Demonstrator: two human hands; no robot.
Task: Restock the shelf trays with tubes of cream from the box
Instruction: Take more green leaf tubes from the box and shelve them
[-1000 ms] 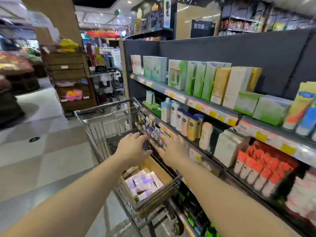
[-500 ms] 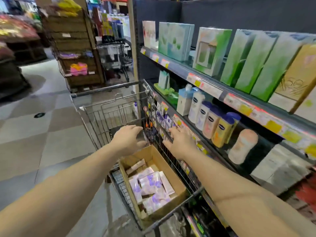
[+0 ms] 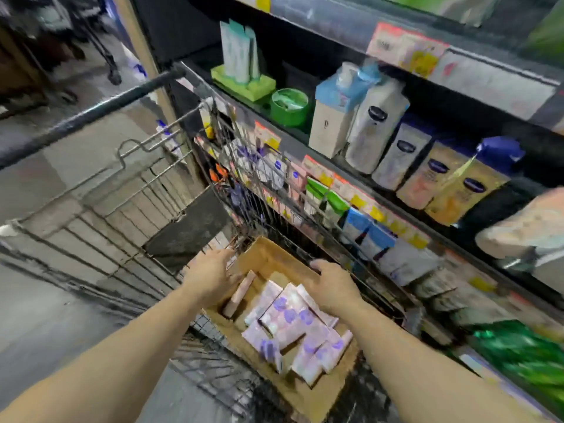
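Both of the person's arms are bare from the near edge of the view all the way to the wrists, with no sleeve showing on either one. The left hand (image 3: 212,277) and the right hand (image 3: 334,285) are bare too: no gloves. The wrists carry no watch, strap or band that I can make out. The fingers (image 3: 227,256) show no rings, though the picture is smeared there, so small details such as the nails cannot be told. Nothing else of the person or their clothing comes into view.
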